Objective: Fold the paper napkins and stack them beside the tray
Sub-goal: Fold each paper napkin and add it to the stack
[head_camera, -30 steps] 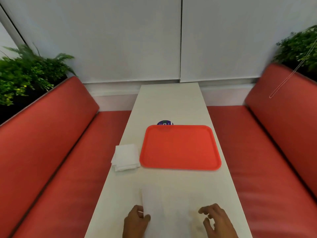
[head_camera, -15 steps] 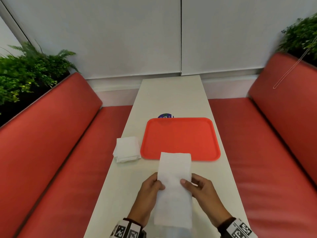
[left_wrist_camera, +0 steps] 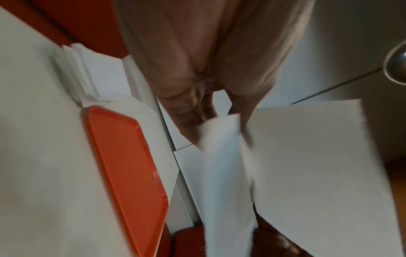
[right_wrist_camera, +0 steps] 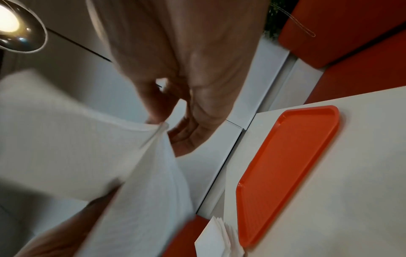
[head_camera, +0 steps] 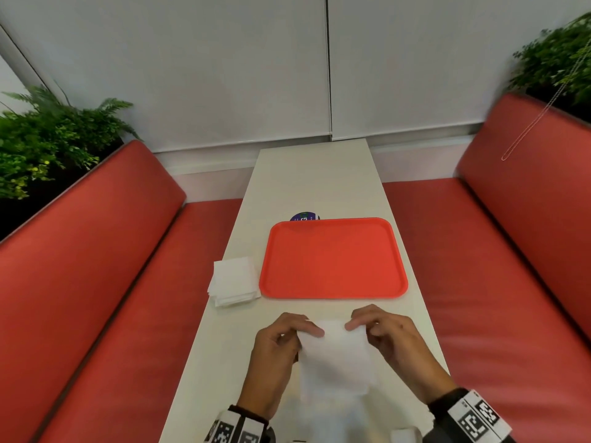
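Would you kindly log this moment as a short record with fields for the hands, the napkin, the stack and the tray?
left hand: pinches the napkin's far left corner
right hand: pinches the far right corner
napkin: white, held above the table, near the front edge
stack of folded napkins: on the table, left of the tray
tray: orange, nothing on it

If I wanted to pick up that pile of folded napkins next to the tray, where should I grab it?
Probably pinch the napkin stack across its near and far edges, reaching from above on its left side. The tray sits close on its right, and the layers are loose and fanned, so squeeze them together.
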